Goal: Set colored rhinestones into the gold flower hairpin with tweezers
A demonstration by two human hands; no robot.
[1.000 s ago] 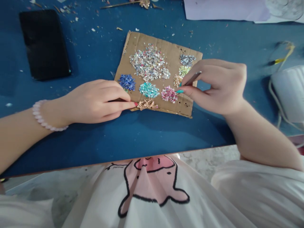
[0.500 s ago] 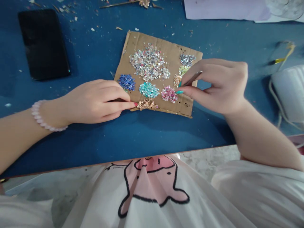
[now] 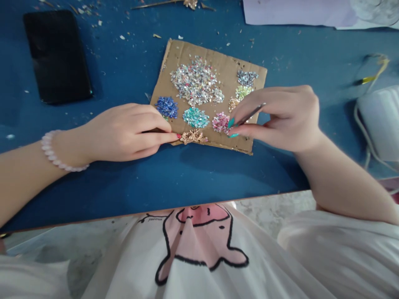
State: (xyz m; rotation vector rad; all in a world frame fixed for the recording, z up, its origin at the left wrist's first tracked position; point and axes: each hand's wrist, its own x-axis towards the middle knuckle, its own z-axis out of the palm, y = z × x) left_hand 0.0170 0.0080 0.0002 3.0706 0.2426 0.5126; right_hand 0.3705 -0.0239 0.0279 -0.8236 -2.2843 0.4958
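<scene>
My left hand (image 3: 134,132) lies at the near left edge of a cardboard piece (image 3: 229,62), its fingers closed on the end of a gold flower ornament (image 3: 193,136). What the palm covers is hidden. In my right hand (image 3: 280,118) a pair of slim metal tweezers (image 3: 252,113) is pinched between thumb and fingers. Their tips are hidden behind the fingertips, over the right side of a pile of pink chips (image 3: 221,123). Turquoise chips (image 3: 195,117) lie just beyond the ornament, and blue chips (image 3: 166,107) are beside my left fingers.
A large pile of mixed silvery chips (image 3: 196,81) covers the cardboard's far part, with grey chips (image 3: 247,77) and green chips (image 3: 243,92) at right. A black phone (image 3: 57,57) lies left. A white device (image 3: 380,122) with a cord stands right; purple paper (image 3: 293,12) lies at the back.
My right hand has shifted slightly left and nearer to me, its fingertips now over the pink chips' right side. The tweezers moved with it. My left hand stays on the ornament.
</scene>
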